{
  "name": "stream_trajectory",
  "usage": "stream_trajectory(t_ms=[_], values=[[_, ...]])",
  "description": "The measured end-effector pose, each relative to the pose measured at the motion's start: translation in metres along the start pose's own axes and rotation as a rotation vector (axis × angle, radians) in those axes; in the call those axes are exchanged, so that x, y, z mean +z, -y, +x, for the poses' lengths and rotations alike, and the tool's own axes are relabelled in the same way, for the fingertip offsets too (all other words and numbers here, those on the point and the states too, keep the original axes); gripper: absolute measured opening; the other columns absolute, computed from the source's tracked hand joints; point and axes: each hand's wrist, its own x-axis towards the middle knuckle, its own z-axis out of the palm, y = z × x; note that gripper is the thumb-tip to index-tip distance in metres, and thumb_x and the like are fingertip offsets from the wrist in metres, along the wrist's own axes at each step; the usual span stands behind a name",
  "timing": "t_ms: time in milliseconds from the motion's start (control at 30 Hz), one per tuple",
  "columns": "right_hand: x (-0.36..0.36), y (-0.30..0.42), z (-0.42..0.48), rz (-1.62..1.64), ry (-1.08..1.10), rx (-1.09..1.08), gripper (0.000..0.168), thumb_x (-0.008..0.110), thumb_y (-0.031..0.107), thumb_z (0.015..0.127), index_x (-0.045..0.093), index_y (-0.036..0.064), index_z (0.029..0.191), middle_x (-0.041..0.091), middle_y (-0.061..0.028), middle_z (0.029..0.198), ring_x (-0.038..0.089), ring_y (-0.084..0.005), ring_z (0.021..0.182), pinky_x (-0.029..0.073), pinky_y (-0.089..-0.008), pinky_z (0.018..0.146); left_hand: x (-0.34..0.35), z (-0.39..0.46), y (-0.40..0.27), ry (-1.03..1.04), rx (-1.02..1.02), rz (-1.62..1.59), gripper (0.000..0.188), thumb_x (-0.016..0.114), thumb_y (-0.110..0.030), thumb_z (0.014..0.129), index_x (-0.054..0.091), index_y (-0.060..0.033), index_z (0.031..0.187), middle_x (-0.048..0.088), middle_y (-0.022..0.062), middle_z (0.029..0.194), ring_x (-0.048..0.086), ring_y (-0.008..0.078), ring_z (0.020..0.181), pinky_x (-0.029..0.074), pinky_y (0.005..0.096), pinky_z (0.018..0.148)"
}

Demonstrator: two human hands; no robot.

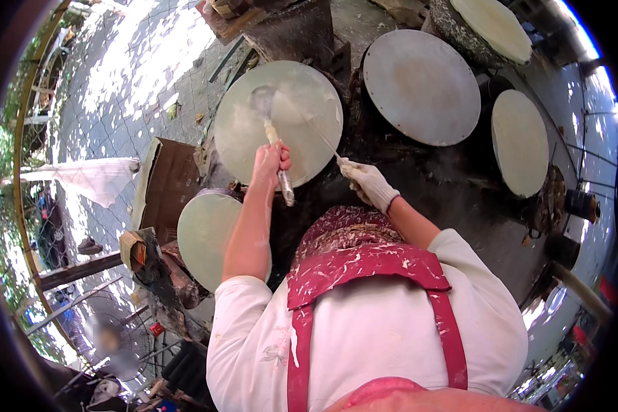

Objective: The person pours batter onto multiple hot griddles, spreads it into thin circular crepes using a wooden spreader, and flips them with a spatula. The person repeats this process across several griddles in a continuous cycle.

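Observation:
My bare left hand (272,158) grips the wrapped handle of a ladle (263,100), whose round bowl rests on or just over a round pale surface (304,149) with a whitish film. In a white knit glove, my right hand (363,180) is closed on a thin stick (325,138), its far end over the right part of the same round surface. Steam or haze blurs the ladle's bowl. Whether the stick's tip touches the surface I cannot tell. Below my left forearm lies a smaller pale round surface (206,237), partly hidden by the arm.
Several more round surfaces stand near: a large grey-white one (422,87) at upper right, a pale one (520,144) at far right and another (494,28) above. At left are a cardboard box (172,180), a hanging white cloth (95,177) and a fan (108,335).

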Motion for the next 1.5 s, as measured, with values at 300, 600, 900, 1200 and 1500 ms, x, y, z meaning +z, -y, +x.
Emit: stream_trajectory(t_ms=[300, 600, 900, 1200, 1500], values=[[0.048, -0.035, -0.004, -0.006, -0.023, -0.135, 0.045, 0.069, 0.038, 0.094, 0.065, 0.016, 0.134, 0.055, 0.0077, 0.07, 0.042, -0.003, 0.051, 0.031, -0.0216, 0.044, 0.011, -0.04, 0.052, -0.025, -0.13, -0.628, 0.018, 0.047, -0.017, 0.106, 0.048, -0.0014, 0.099, 0.048, 0.0047, 0.076, 0.044, 0.0142, 0.056, 0.039, 0.0313, 0.048], [-0.008, -0.015, 0.03, -0.303, -0.052, -0.451, 0.048, 0.068, 0.03, 0.095, 0.063, 0.005, 0.135, 0.071, -0.0106, 0.121, 0.064, -0.0144, 0.107, 0.047, -0.0274, 0.092, -0.017, -0.081, -0.051, 0.479, 0.014, -0.594, 0.024, 0.045, -0.022, 0.109, 0.056, -0.0006, 0.103, 0.038, -0.0092, 0.063, 0.036, 0.0014, 0.041, 0.023, 0.021, 0.042], [-0.13, 0.012, -0.068, 0.022, -0.363, -0.333, 0.045, 0.068, 0.028, 0.096, 0.062, 0.011, 0.138, 0.058, 0.0106, 0.081, 0.043, 0.0016, 0.061, 0.035, -0.0169, 0.051, 0.154, -0.071, -0.111, 0.523, 0.148, 0.001, 0.032, 0.047, -0.029, 0.107, 0.056, 0.0015, 0.103, 0.036, -0.0062, 0.061, 0.031, 0.0044, 0.038, 0.025, 0.0247, 0.041], [-0.322, 0.04, -0.053, -0.649, -0.864, -0.436, 0.054, 0.058, 0.042, 0.1, 0.047, 0.024, 0.15, 0.07, -0.0205, 0.102, 0.069, -0.0351, 0.094, 0.053, -0.0453, 0.083, 0.426, 0.056, 0.008, 0.418, 0.075, -0.083, 0.039, 0.057, -0.036, 0.104, 0.053, 0.003, 0.103, 0.039, -0.0058, 0.06, 0.036, 0.0069, 0.043, 0.031, 0.026, 0.045], [-0.347, 0.022, -0.015, -0.507, -0.856, -0.387, 0.05, 0.057, 0.044, 0.098, 0.054, 0.025, 0.144, 0.069, -0.0179, 0.088, 0.069, -0.037, 0.079, 0.053, -0.0478, 0.071, 0.402, 0.099, 0.037, -0.469, 1.341, 0.86, 0.034, 0.069, -0.027, 0.095, 0.06, 0.0048, 0.105, 0.058, 0.0099, 0.063, 0.052, 0.0189, 0.046, 0.045, 0.0363, 0.051]])
